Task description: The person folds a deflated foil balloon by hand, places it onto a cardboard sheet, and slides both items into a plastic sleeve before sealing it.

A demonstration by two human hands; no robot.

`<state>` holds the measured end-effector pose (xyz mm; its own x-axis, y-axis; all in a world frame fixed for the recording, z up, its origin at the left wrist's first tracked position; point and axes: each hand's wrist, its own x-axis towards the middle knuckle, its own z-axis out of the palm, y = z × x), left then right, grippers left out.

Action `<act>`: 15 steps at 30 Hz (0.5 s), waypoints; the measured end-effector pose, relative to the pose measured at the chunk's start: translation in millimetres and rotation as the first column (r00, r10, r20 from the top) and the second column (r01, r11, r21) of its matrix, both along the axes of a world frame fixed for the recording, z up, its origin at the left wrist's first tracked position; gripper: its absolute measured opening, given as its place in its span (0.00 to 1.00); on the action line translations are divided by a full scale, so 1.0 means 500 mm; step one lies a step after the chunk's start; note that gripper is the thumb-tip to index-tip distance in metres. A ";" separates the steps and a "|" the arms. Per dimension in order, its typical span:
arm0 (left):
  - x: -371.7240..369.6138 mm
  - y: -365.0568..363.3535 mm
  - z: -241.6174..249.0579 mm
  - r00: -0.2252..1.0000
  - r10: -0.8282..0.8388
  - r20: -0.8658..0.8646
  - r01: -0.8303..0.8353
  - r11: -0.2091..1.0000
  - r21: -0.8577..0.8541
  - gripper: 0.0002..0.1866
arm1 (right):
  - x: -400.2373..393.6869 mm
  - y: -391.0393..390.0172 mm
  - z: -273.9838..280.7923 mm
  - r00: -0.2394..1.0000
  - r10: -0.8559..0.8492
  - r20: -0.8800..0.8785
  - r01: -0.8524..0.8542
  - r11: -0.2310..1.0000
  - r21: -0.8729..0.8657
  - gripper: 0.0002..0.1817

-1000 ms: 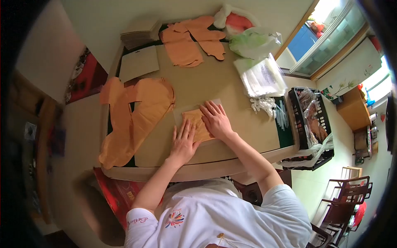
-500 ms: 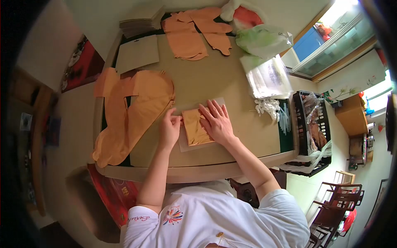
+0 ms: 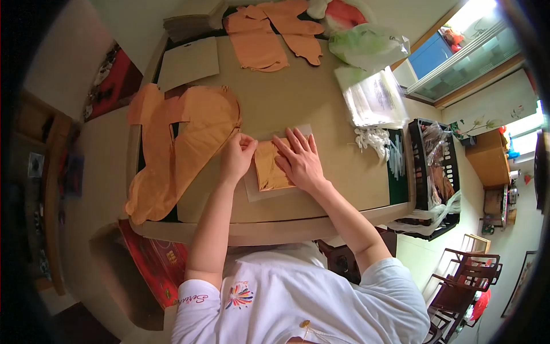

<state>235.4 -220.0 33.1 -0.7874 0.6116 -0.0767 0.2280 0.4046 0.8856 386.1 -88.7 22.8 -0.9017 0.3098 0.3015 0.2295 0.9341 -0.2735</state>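
Observation:
A folded foil balloon [image 3: 269, 172], shiny rose gold, lies on a pale card [image 3: 256, 194] on the table in front of me. My right hand [image 3: 301, 163] rests flat on its right side with the fingers spread. At the balloon's upper left edge, my left hand [image 3: 239, 153] has thumb and fingertips pinched together on the edge. What exactly lies between those fingertips is mostly hidden. Left of my hands is a stack of flat, unfolded foil balloons [image 3: 197, 123], close to my left wrist.
More flat foil balloons [image 3: 258, 43] lie at the back, beside a grey card [image 3: 190, 63] and a card stack [image 3: 195, 20]. To the right are clear plastic bags [image 3: 375, 100], white ribbon [image 3: 372, 142], thin straws [image 3: 396, 157] and a black crate [image 3: 423, 166] holding packets.
My left hand has shifted slightly up along the balloon's left edge, its fingers still pinched. The right hand stays pressed on the foil. The whole view has tilted a little.

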 end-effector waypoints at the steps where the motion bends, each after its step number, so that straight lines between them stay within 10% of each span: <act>1: -0.005 0.001 -0.006 0.999 0.014 0.035 -0.016 0.999 0.051 0.12 | 0.001 0.000 -0.002 1.000 0.000 0.003 0.000 1.000 0.002 0.26; 4: -0.025 0.006 -0.031 0.978 0.058 0.202 -0.063 0.998 0.019 0.12 | -0.001 0.002 -0.005 1.000 0.001 0.008 -0.001 1.000 0.009 0.27; 15: -0.031 -0.005 -0.007 0.925 -0.213 -0.315 0.175 0.974 -0.145 0.06 | -0.002 -0.001 -0.006 0.999 -0.019 0.032 0.018 1.000 0.010 0.30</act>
